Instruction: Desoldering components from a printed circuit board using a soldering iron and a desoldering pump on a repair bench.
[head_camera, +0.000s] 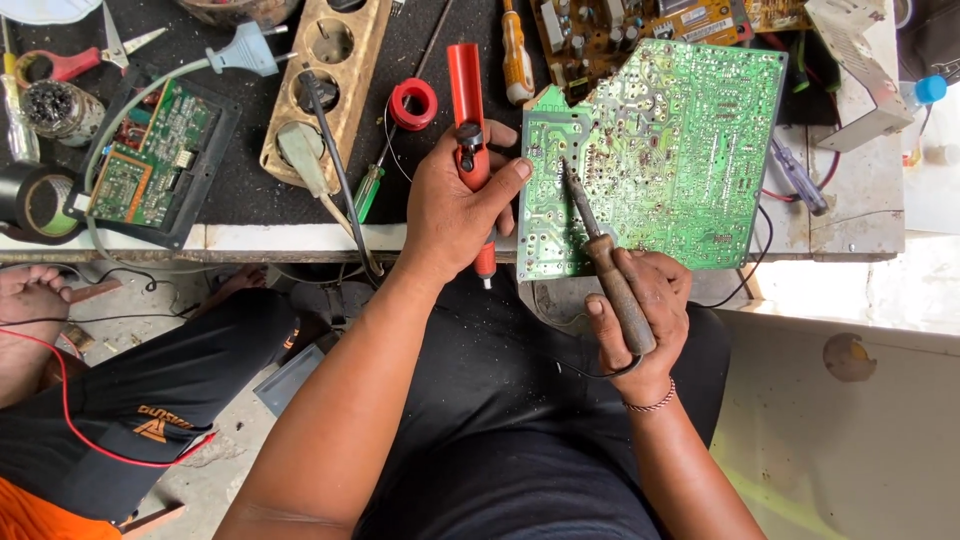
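Green board (660, 160) speckled with silvery solder dots and brownish stains at right; red pump (467, 100) with black button, brown wooden-handled iron (612, 285). Far left: smaller green board (150, 150) in black frame, red-handled pliers (75, 62), black tape roll (35, 203). Red spool (412, 103), tan wooden socket strip (325, 85), black mat (240, 185).

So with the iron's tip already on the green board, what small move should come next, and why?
Probably bring the red desoldering pump in the left hand nozzle-first to the joint. The right hand holds the wooden-handled soldering iron with its tip on the green circuit board, while the pump sits beside the board's left edge.
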